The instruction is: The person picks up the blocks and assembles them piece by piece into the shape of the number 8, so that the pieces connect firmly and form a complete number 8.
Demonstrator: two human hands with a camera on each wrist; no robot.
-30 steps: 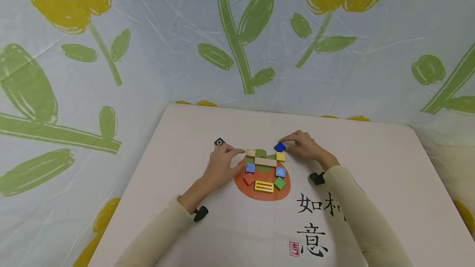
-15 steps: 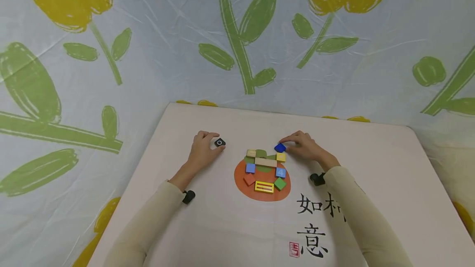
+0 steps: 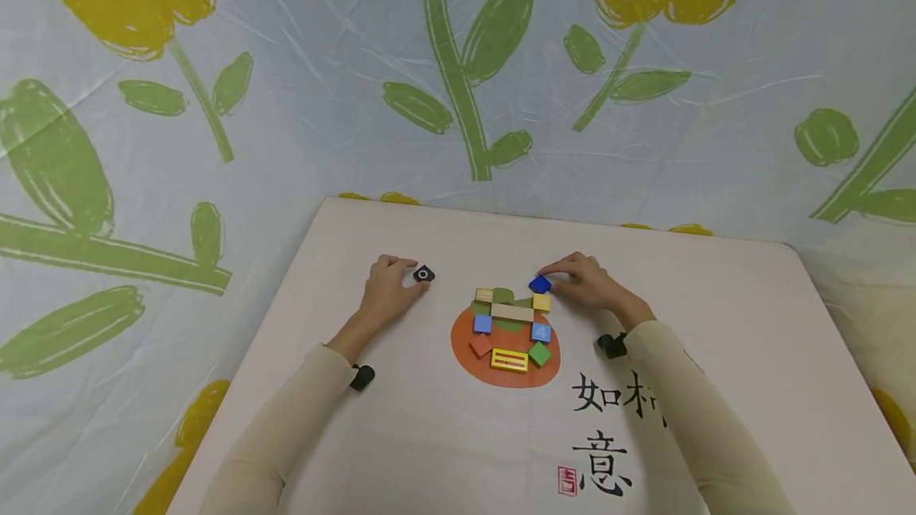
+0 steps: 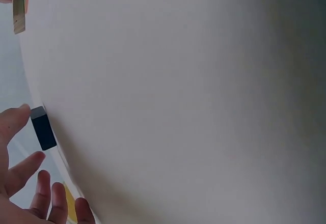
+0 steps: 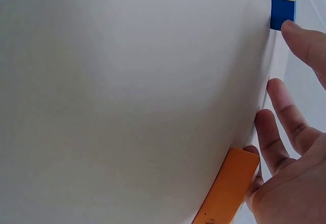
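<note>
My left hand (image 3: 386, 290) has its thumb and index fingertip at opposite sides of a black block (image 3: 424, 274) with a white ring on its face. In the left wrist view both tips sit right at the ends of this black block (image 4: 43, 128), the other fingers spread loosely. To the right, my right hand (image 3: 588, 281) pinches a dark blue block (image 3: 540, 284) that lies at the top of the arrangement beside a yellow block (image 3: 541, 303). One fingertip meets the blue block (image 5: 282, 14) in the right wrist view; the thumb is not clear there.
Several coloured blocks, including a yellow-red one (image 3: 510, 361) and a long plain plank (image 3: 512, 313), lie over an orange printed fruit shape (image 3: 465, 362) on the pale tablecloth (image 3: 429, 451). An orange block (image 5: 227, 186) stands by the right hand's lower fingers, hidden in the head view.
My left hand has moved from beside the light blue block at the arrangement's left to the black block, further left, then shifted slightly. The right hand and blocks look unmoved.
</note>
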